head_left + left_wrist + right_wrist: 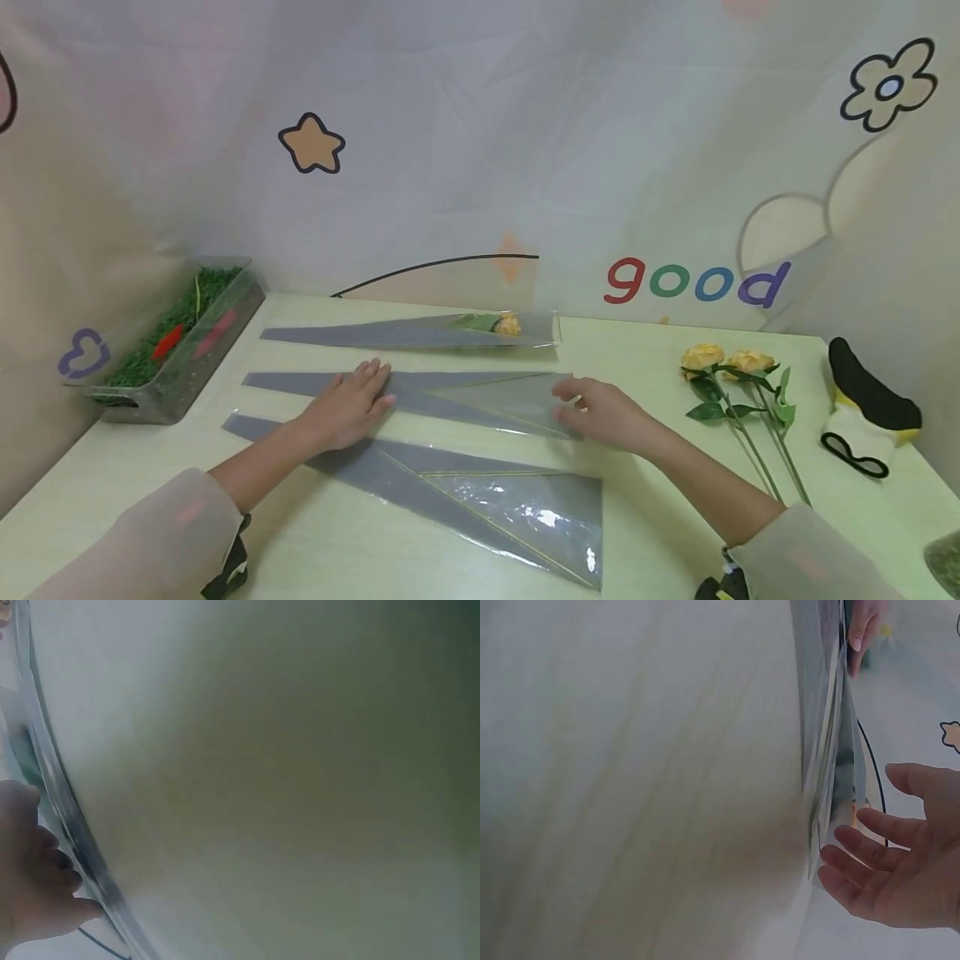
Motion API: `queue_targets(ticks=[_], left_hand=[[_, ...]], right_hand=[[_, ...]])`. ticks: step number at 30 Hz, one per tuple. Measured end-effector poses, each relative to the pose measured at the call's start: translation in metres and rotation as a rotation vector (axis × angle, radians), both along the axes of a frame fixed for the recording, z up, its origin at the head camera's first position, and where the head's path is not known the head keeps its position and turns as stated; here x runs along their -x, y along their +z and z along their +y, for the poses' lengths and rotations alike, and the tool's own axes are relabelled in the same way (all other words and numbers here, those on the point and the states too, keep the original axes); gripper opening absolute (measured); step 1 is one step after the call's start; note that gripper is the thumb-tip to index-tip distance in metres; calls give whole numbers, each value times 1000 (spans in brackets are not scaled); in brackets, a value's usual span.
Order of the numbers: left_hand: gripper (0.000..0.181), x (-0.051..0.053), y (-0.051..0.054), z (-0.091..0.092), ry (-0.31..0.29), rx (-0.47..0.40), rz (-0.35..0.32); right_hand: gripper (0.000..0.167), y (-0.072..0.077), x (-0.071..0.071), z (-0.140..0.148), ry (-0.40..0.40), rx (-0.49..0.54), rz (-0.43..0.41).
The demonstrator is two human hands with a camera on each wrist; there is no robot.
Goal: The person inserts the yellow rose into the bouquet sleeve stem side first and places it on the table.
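Note:
Three long, tapering flower sleeves of grey and clear plastic lie on the table. My left hand (347, 410) rests on the narrow part of the middle sleeve (465, 393), fingers extended. At that sleeve's wide right end is my right hand (609, 414), fingers loosely bent and, in the right wrist view, spread apart with nothing between them. Whether its fingertips touch the plastic cannot be told. The front sleeve (517, 508) lies flat, partly under the left forearm. Inside the rear sleeve (360, 333) is a yellow artificial rose (507, 324).
Two more yellow roses (702, 357) with green stems lie on the right of the table (450, 550). Beyond them is a black and white object with a looped strap (873, 408). A clear bin (180, 404) of artificial grass stands at the back left. A printed cloth hangs behind.

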State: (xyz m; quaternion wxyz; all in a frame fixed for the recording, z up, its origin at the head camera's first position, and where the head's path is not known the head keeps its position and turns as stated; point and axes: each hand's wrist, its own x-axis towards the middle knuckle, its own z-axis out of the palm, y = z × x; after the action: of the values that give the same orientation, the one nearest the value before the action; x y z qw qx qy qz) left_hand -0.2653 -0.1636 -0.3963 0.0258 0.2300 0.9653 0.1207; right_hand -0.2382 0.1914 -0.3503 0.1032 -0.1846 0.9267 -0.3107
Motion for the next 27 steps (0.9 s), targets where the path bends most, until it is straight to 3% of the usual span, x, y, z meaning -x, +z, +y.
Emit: queue_targets(ticks=[4, 18, 27], left_hand=[[57, 0, -4, -1, 2, 21, -14], [57, -1, -2, 1, -10, 49, -17], [57, -3, 0, 1, -3, 41, -40]], right_hand=[[35, -7, 5, -1, 6, -73, 57], [42, -15, 17, 3, 41, -288, 243], [47, -20, 17, 0, -4, -362, 204]])
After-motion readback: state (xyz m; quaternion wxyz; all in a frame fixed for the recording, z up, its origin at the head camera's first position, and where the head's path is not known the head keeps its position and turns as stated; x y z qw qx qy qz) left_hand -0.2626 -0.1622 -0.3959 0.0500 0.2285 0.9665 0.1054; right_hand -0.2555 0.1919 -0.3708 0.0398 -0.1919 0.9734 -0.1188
